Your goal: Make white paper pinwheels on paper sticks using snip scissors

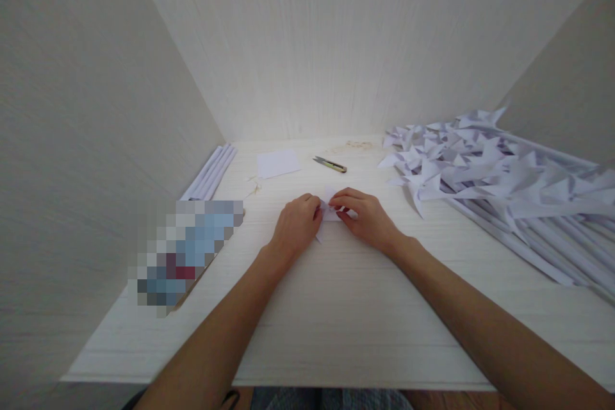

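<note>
My left hand (pixel 295 224) and my right hand (pixel 365 218) meet at the middle of a white desk (pixel 336 307). Between their fingertips lies a small piece of white paper (pixel 330 208), partly folded and pressed against the desk. Both hands pinch it, the left from its left edge, the right from above and the right. Most of the paper is hidden under my fingers.
A big heap of folded white paper shapes and rolled paper tubes (pixel 504 186) fills the right side. A square white sheet (pixel 277 163) and a small cutter (pixel 330 164) lie at the back. More paper rolls (pixel 211 173) and a blurred object (pixel 185 250) sit left. Walls enclose three sides.
</note>
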`<move>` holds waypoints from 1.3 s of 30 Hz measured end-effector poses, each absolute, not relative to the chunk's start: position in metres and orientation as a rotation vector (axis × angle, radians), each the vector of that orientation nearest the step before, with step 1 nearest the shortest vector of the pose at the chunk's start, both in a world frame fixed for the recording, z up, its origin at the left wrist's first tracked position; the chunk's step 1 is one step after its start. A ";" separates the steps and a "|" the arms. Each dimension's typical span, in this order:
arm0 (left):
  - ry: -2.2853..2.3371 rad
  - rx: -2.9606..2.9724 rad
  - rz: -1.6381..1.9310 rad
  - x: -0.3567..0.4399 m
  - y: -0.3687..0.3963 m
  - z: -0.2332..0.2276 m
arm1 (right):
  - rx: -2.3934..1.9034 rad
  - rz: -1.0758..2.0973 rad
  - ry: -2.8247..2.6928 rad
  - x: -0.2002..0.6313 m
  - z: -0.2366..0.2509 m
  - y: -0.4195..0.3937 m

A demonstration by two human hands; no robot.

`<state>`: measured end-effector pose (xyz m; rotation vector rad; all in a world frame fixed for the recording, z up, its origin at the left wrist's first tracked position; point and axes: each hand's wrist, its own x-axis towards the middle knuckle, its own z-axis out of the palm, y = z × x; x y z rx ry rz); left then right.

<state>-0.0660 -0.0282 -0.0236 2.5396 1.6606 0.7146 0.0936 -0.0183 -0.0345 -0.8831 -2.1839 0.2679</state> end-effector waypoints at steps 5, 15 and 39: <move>1.571 2.492 0.844 -0.067 -0.028 -0.027 | -0.877 0.113 -2.324 0.098 -0.033 -0.015; 1.472 2.427 1.000 -0.068 -0.027 -0.037 | -0.803 -0.046 -2.377 0.106 -0.033 -0.010; 1.234 2.643 1.667 -0.064 -0.031 -0.033 | -0.680 -0.231 -2.022 0.110 -0.029 -0.026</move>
